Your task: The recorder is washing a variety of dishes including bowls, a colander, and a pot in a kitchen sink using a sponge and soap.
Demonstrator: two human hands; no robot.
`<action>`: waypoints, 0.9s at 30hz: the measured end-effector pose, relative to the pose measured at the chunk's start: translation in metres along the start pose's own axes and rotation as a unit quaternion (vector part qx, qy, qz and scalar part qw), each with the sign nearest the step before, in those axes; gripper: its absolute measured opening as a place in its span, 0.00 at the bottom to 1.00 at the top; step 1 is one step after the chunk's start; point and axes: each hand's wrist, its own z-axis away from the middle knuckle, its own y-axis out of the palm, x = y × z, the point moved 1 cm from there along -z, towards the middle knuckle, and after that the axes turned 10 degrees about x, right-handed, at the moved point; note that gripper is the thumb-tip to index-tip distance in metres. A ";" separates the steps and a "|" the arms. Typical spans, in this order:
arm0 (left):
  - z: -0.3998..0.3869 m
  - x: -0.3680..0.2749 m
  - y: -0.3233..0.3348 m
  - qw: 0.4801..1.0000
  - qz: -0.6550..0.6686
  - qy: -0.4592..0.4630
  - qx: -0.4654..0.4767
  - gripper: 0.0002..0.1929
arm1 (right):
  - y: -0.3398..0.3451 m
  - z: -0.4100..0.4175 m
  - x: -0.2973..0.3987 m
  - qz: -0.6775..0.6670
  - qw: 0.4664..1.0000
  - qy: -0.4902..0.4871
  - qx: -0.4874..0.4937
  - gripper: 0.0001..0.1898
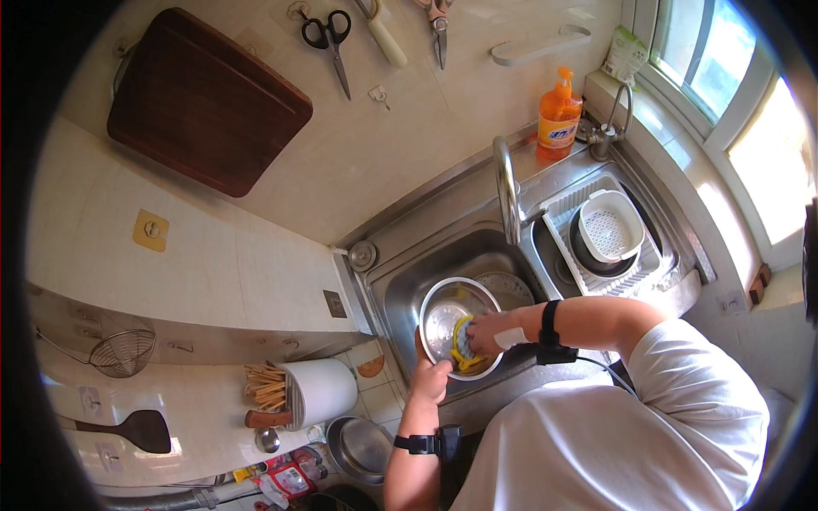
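Observation:
A round stainless steel bowl is tilted over the left basin of the sink. My left hand grips its near left rim, thumb over the edge. Inside the bowl, my right hand presses a yellow and grey scrubbing cloth or sponge against the wall. Its fingertips are partly hidden by the hand. Behind the bowl, a perforated round plate or strainer lies on the basin floor, partly covered. The curved metal faucet reaches over the basin divider.
In the right basin, a white rack holds a white draining basket over a dark bowl. An orange soap pump bottle stands behind the faucet. At left are a chopstick holder and a metal pan. A cutting board and scissors hang on the wall.

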 end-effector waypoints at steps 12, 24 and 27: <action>0.002 0.011 0.004 0.964 0.157 -0.210 -0.042 0.33 | 0.012 -0.049 -0.003 -0.163 0.936 -0.160 -0.266 0.12; -0.009 0.005 -0.011 0.916 -0.335 -0.126 -0.185 0.44 | 0.066 -0.026 -0.082 -0.113 0.984 0.129 -0.055 0.11; -0.013 0.000 -0.008 0.931 -0.295 -0.073 -0.200 0.44 | 0.090 -0.026 -0.117 -0.188 0.958 0.194 -0.090 0.15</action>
